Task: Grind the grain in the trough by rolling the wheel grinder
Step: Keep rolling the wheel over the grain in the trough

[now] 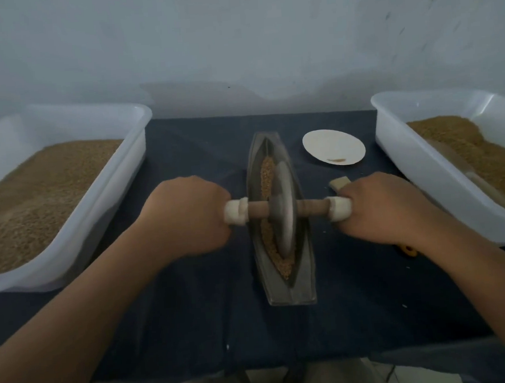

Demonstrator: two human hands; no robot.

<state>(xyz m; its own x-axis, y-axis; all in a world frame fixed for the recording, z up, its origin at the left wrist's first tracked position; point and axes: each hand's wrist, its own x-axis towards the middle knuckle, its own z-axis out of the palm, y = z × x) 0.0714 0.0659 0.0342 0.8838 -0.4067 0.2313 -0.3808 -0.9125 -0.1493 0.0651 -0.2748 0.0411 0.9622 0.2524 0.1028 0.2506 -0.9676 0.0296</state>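
Note:
A dark, boat-shaped metal trough (285, 290) lies lengthwise on the blue cloth at the centre. Brown grain (266, 172) fills its groove. The metal wheel grinder (284, 210) stands upright in the groove near the trough's middle, on a wooden axle with white end grips. My left hand (184, 215) grips the left white handle (235, 215). My right hand (380, 206) grips the right white handle (339, 208). Both fists are curled around the grips, level with each other on either side of the trough.
A white tub (138, 121) of brown grain stands at the left, and another white tub (389, 107) of grain at the right. A white paper plate (333, 146) lies behind my right hand. A small beige piece (338, 182) and a yellow object (409, 251) lie near it.

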